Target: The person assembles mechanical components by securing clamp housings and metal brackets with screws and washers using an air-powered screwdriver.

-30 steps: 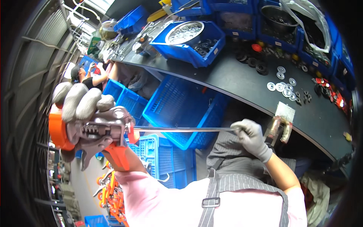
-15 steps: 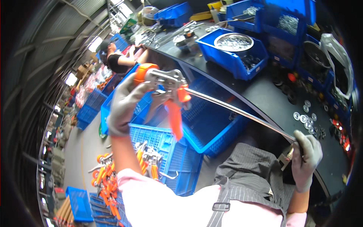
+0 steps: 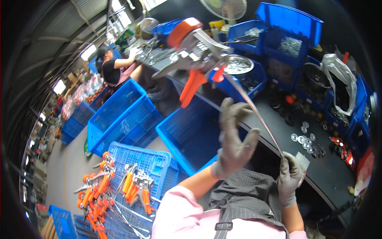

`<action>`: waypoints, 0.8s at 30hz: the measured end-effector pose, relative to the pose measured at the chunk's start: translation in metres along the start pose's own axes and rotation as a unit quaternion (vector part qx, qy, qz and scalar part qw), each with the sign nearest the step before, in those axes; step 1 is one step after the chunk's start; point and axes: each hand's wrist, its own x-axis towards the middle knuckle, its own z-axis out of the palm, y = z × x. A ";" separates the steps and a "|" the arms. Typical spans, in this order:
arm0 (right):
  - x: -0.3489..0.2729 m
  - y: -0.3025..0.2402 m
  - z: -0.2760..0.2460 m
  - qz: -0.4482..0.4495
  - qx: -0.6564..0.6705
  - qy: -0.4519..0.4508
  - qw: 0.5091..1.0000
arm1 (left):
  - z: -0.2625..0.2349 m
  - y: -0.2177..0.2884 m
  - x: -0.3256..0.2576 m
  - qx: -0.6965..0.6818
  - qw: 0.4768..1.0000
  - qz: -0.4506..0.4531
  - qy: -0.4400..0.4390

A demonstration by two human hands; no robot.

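A metal hand tool point(image 3: 199, 53) with orange grips and an orange round end part is raised over the bench, fixed to a long thin metal rod point(image 3: 258, 113). My gloved right hand point(image 3: 289, 179) is closed around the rod's lower end. My gloved left hand point(image 3: 236, 139) is off the tool, with fingers apart and curved, just left of the rod. A small pale flat piece point(image 3: 303, 162) shows beside my right hand; whether I hold it cannot be told.
On the dark bench point(image 3: 274, 137) lie several metal washers point(image 3: 304, 140). Blue parts bins point(image 3: 292, 47) line its back. Blue crates point(image 3: 119, 115) stand at left, and several similar orange-handled tools point(image 3: 97, 191) lie lower left. A co-worker point(image 3: 111, 65) sits farther off.
My left hand has let go of the tool's head and moved right and down to beside the rod. The tool's head has swung upward. The view has shifted.
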 end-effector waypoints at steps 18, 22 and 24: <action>0.014 -0.012 0.073 0.093 0.090 -0.326 0.937 | -0.296 0.167 -0.012 0.280 0.862 -0.131 0.402; 0.000 -0.003 0.079 0.134 0.107 -0.373 0.912 | -0.475 0.274 -0.088 0.502 0.722 -0.158 0.449; -0.007 -0.001 0.084 0.119 0.092 -0.421 0.894 | -0.536 0.321 -0.131 0.670 0.556 -0.187 0.454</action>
